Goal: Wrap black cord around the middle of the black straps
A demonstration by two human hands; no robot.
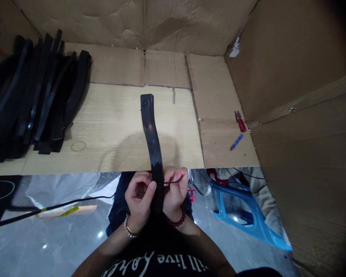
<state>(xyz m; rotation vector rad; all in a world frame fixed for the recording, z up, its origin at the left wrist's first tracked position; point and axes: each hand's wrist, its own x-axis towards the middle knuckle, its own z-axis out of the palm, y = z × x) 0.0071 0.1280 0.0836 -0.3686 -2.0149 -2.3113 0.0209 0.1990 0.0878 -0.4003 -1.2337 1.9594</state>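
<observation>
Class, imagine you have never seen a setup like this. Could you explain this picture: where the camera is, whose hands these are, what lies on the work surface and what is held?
There is no robot here. The single picture comes from a camera worn on a person's head, looking forward and down at their own bare hands.

The left hand and right hand are at the near end of a curved black strip. A thin dark cord runs from the strip to the right fingers.

On the surface lie a pile of black strips at left, a thin yellowish loop, and, at right, red-handled snips and a blue pen-like item.
</observation>
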